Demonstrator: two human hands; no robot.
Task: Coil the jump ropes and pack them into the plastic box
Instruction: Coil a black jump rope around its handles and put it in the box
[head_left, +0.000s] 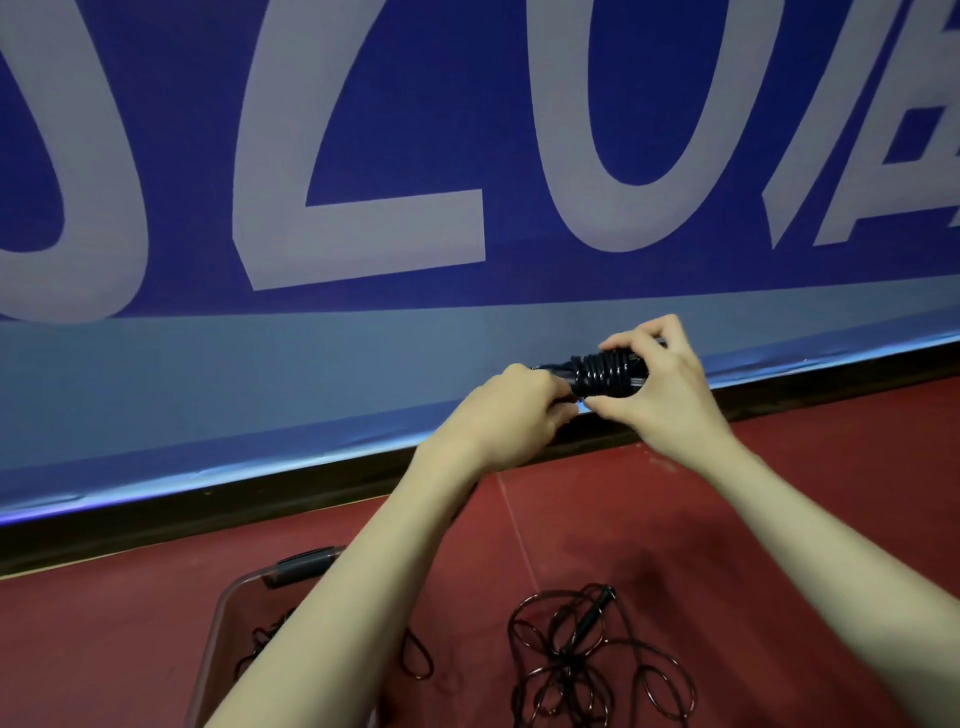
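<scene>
I hold the coiled jump rope up in front of me, in the air above the red floor, its black cord wound in tight turns around the handles. My right hand is curled round the bundle's right end, thumb below and fingers over the top. My left hand pinches the left end of the bundle, fingers closed on it. Below, near the floor's front edge, a loose jump rope lies in a tangle with one black handle showing. Just to its left stands the clear plastic box, partly hidden by my left forearm, with some dark cord inside. Behind the floor rises a blue banner with large pale lettering.
</scene>
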